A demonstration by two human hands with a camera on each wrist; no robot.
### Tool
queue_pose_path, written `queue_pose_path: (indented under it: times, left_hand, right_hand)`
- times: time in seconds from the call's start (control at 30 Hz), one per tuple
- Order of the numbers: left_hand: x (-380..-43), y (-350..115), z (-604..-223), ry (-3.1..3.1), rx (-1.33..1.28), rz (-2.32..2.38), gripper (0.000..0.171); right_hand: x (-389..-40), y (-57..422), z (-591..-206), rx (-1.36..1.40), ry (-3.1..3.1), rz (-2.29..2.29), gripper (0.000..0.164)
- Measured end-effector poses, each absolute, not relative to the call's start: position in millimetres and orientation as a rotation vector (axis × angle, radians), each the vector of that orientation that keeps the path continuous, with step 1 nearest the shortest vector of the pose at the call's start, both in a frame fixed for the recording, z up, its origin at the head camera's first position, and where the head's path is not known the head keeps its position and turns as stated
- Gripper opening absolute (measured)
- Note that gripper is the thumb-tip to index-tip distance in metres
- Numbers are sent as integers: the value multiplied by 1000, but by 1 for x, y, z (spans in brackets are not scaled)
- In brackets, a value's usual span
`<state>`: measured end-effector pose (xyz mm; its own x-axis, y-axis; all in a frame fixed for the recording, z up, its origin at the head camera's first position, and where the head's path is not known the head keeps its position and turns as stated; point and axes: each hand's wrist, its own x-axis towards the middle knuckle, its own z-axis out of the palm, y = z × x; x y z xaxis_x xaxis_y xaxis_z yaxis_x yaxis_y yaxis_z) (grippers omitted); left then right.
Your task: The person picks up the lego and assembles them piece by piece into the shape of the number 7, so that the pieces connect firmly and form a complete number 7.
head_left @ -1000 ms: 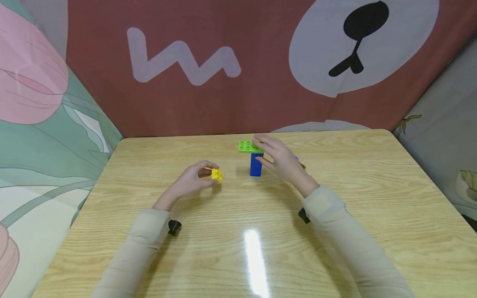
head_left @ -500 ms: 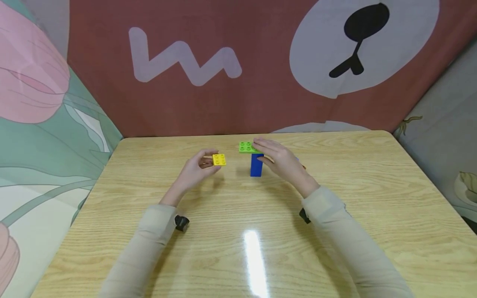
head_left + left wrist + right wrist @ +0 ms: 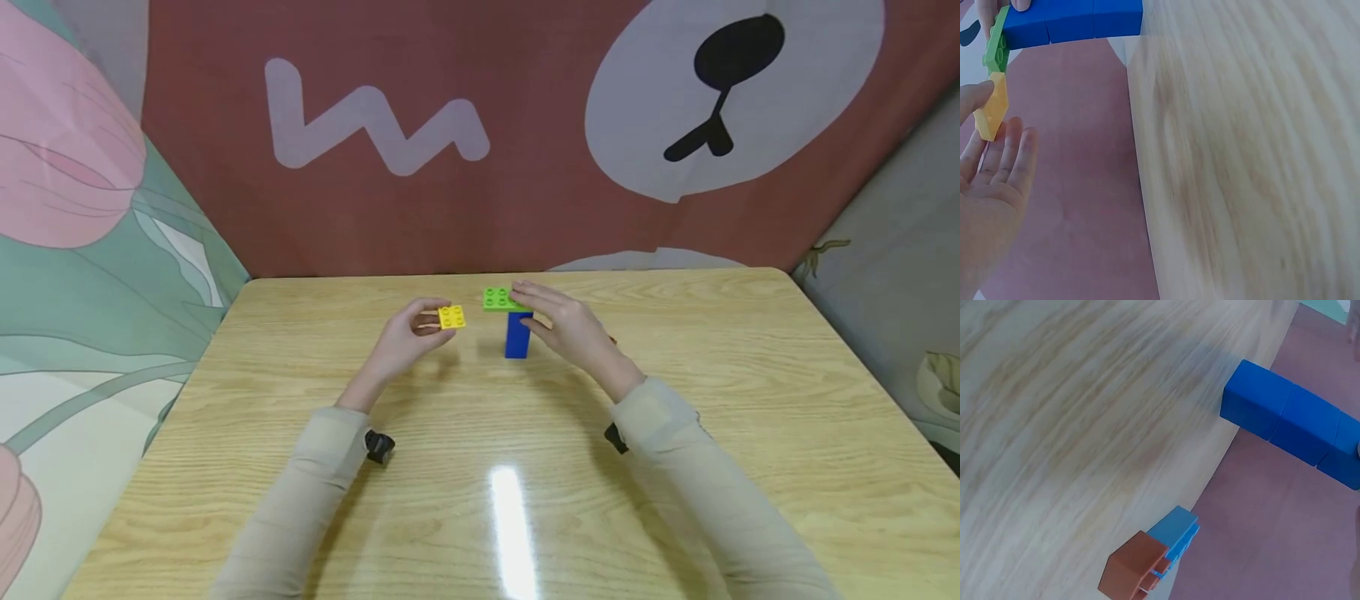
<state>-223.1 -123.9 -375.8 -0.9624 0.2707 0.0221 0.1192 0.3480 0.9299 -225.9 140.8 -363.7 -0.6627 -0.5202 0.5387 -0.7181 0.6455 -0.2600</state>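
Observation:
A flat yellow toy brick (image 3: 452,317) with studs on top is pinched between thumb and fingers of my left hand (image 3: 401,343), raised off the table. Just right of it, a flat green brick (image 3: 498,298) caps an upright tower of stacked blue bricks (image 3: 517,337) and juts out leftward. My right hand (image 3: 572,330) grips the tower's top, its thumb against the upper blue brick and its fingers over the green one. In the left wrist view the yellow brick (image 3: 992,107) is right beside the green brick's studded (image 3: 997,53) end.
On the wooden table (image 3: 450,517), a brown brick (image 3: 1132,565) and a lighter blue brick (image 3: 1174,526) lie to the right of the tower, mostly hidden behind the right hand in the head view. A patterned cloth (image 3: 375,217) hangs beyond the table's back edge.
My left hand has moved up and right with the yellow brick, bringing it closer to the tower and turning its studs into view. The right hand stays at the tower.

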Motion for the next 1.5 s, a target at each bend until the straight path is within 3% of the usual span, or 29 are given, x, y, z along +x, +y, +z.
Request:
queue_pose_path:
  times: [0.47,0.73,0.93,1.5]
  left_hand:
    - [-227,-117,-374,2494,349,1692,47]
    - [-231,-113,-374,2503,326,1726,50]
    - [-231,-109,-373,2495,333,1746,48]
    - [-234,-107,-375,2500,320,1727,50]
  right_hand:
    - [-226,142,-355,859,-2542,944,45]
    - [-235,169,-353,472,-2536,1121,33]
    - [-241,194,-360,307,-2658,1109,33]
    - [-250,212,-392,186,-3105,914,53]
